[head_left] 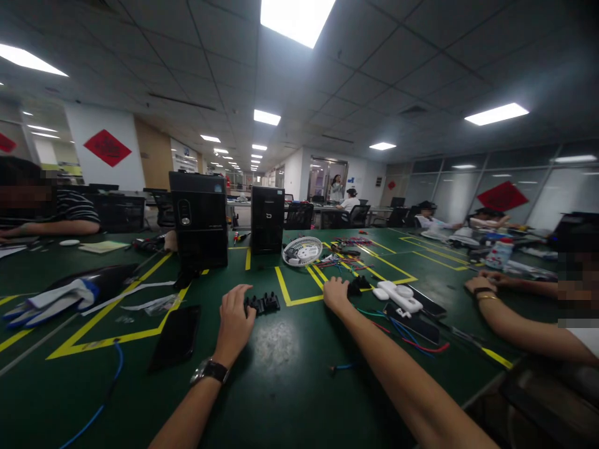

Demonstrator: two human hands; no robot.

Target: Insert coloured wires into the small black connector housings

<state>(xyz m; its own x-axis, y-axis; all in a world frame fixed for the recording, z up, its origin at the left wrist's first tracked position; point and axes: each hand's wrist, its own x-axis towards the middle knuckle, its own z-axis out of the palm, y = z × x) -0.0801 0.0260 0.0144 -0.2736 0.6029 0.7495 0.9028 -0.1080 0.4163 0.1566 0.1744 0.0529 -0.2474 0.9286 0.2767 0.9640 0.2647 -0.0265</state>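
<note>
My left hand (236, 321), with a watch on its wrist, rests on the green table with fingers bent at the left end of a black plastic part (264, 304) that has upright prongs. That part lies flat and its left end is hidden by the fingers. My right hand (336, 294) is closed with the knuckles up, and its fingertips are hidden. Just right of it sits another small black part (359, 284). A black phone (175, 337) lies left of my left hand. White plastic pieces (397, 296) and coloured wires (412, 333) lie right of my right hand.
Two black computer towers (199, 218) (267, 219) stand ahead. Beyond my hands is a white basket (302, 251) near a wire pile (353, 242). Gloves (56, 300) and a blue cable (115, 380) lie left. Another person's arm (515, 312) reaches in from the right.
</note>
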